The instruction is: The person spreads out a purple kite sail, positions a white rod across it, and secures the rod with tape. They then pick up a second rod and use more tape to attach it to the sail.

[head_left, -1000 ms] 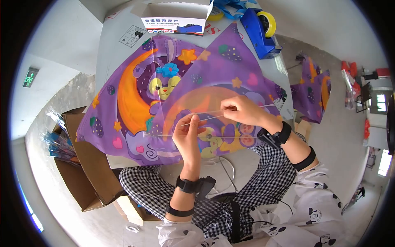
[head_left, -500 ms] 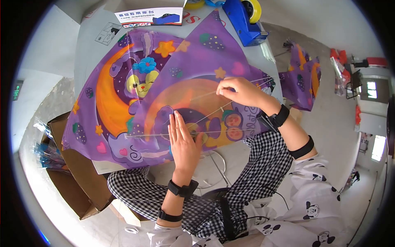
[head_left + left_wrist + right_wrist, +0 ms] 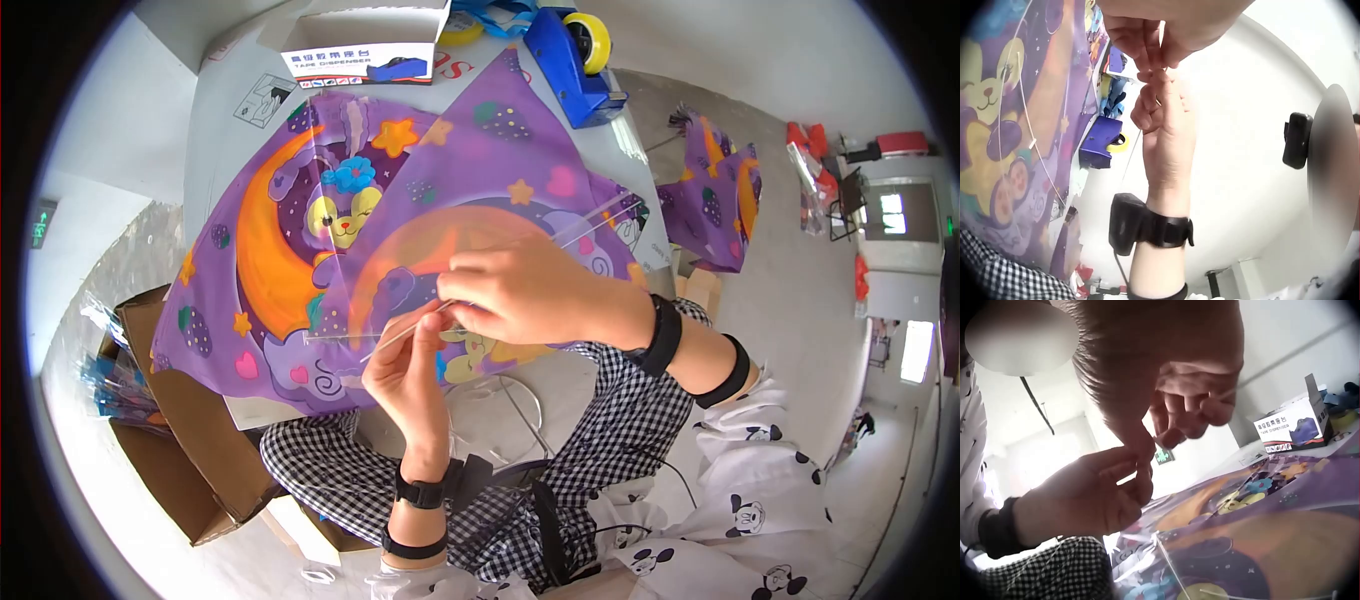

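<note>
A purple kite [image 3: 330,270] printed with a cartoon rabbit and orange moons lies spread over the table. Above its near part my left hand [image 3: 410,375] pinches a thin pale rod [image 3: 381,346] between thumb and fingers. My right hand [image 3: 530,290] grips the same rod close by, fingertips right at the left hand's fingertips. The left wrist view shows the two hands meeting, with the right hand [image 3: 1169,137] below. Thin rods [image 3: 600,220] run out past the right hand toward the kite's right corner. In the right wrist view the left hand [image 3: 1091,497] is in shadow.
At the table's back stand a white tape dispenser box [image 3: 360,62] and a blue tape dispenser [image 3: 575,75] with yellow tape. An open cardboard box [image 3: 190,400] stands at the left. Another purple printed piece [image 3: 715,195] hangs beyond the table's right side.
My left hand pressed flat on the kite half a second ago; now it is raised and pinches the rod. My right hand has moved left and down to meet it.
</note>
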Demonstrator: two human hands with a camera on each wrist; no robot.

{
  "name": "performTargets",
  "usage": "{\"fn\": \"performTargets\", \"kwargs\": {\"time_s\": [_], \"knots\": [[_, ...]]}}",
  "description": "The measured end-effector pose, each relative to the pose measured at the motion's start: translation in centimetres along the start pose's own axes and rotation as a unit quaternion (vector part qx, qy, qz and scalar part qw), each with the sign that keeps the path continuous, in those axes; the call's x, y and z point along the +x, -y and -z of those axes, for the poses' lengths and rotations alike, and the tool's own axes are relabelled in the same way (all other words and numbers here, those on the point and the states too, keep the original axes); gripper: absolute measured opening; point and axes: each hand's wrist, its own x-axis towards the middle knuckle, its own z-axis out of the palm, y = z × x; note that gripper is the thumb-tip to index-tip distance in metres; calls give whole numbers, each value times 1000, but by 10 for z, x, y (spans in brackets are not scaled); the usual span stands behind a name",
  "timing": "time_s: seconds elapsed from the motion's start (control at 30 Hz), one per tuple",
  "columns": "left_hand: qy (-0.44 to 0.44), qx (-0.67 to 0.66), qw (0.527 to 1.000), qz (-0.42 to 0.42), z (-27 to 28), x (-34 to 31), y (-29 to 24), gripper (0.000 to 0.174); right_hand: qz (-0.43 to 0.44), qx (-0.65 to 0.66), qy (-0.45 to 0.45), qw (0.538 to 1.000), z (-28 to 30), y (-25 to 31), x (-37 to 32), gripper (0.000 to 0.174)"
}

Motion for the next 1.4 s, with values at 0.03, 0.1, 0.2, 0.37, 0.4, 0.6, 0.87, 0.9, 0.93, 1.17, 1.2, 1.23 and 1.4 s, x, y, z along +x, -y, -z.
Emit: {"fn": "performTargets", "kwargs": {"time_s": [0.03,0.1,0.2,0.37,0.4,0.6,0.87,0.9,0.93,1.17,1.2,1.23,1.4], "knots": [[-8,-25,1000,10,4,-2,1,14,18,-17,-8,1000,-2,5,1,8],[-23,-73,996,34,14,-9,6,15,51,-49,-24,997,-5,12,0,10],[-43,-131,989,54,17,-21,7,13,118,-107,-40,986,-8,19,-10,15],[-63,-134,987,63,20,-41,3,11,89,-41,-49,994,-15,29,-21,13],[-63,-110,991,41,22,-44,2,11,67,-30,-53,996,-14,32,-22,12],[-58,-55,997,-6,27,-53,-10,10,31,19,-37,999,14,26,-34,12],[-79,-119,989,30,45,-49,-5,12,-58,3,18,998,52,20,-49,10],[-80,-120,989,39,43,-48,-5,13,-62,10,16,998,51,18,-49,8],[-83,-120,988,45,41,-46,-5,13,-64,18,15,998,50,15,-47,7],[79,295,951,-45,24,-6,7,26,-50,-37,33,998,51,-69,-3,9],[86,346,930,-90,21,2,14,28,-70,-18,60,996,51,-88,9,8],[92,395,904,-135,19,10,22,30,-91,-1,88,992,49,-107,22,8],[89,502,831,-221,2,62,53,43,-119,50,146,981,17,-177,75,8]]}}
